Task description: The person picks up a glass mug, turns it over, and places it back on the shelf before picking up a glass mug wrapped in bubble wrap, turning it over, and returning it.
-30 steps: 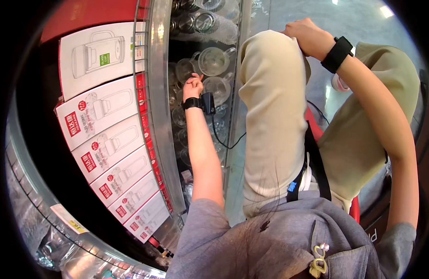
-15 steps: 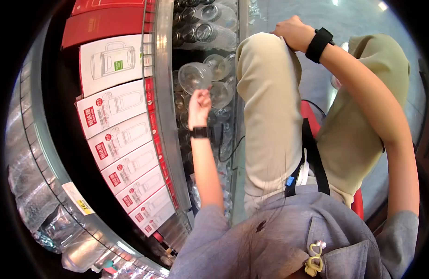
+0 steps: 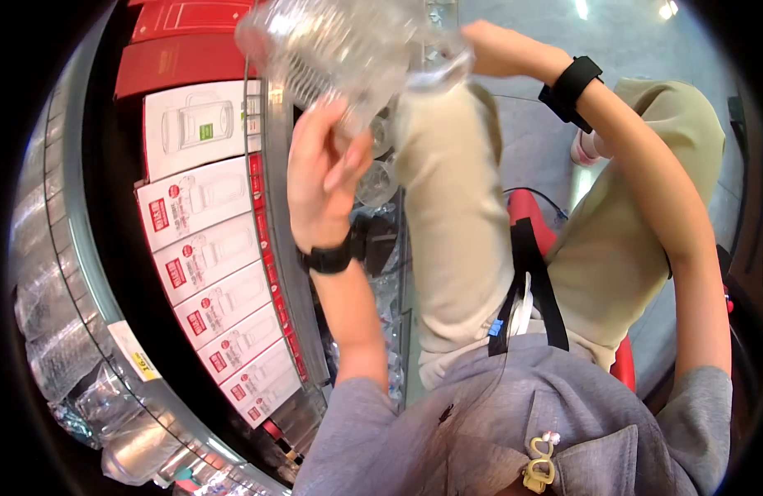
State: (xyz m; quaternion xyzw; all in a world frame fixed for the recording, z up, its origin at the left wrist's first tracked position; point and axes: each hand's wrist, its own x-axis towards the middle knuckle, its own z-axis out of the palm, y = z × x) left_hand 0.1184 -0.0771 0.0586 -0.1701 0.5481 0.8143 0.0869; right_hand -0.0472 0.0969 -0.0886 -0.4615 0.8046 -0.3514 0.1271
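Observation:
A large clear ribbed jar [image 3: 336, 54], blurred by motion, is held up at the top of the view, over the shelf edge and my knee. My left hand [image 3: 325, 178] has its fingers and thumb closed on the near, lower side of the jar. At the jar's right end, beside its rounded rim, my right hand [image 3: 510, 51] grips it; the fingertips are partly hidden. Below the jar, more clear round glassware [image 3: 375, 182] stands on the low shelf, partly covered by the jar and my left hand.
White boxes with jug drawings [image 3: 198, 128] line the shelf at left, below red boxes [image 3: 179, 62]. A wire-fronted shelf [image 3: 84, 256] with wrapped clear items curves along the far left. My bent knees [image 3: 452, 223] and a red seat [image 3: 532, 217] are at right, above grey floor.
The ribbed jar has come up off the shelf area into view between my hands. My left hand has risen and turned; my right hand has moved left from my knee to the jar.

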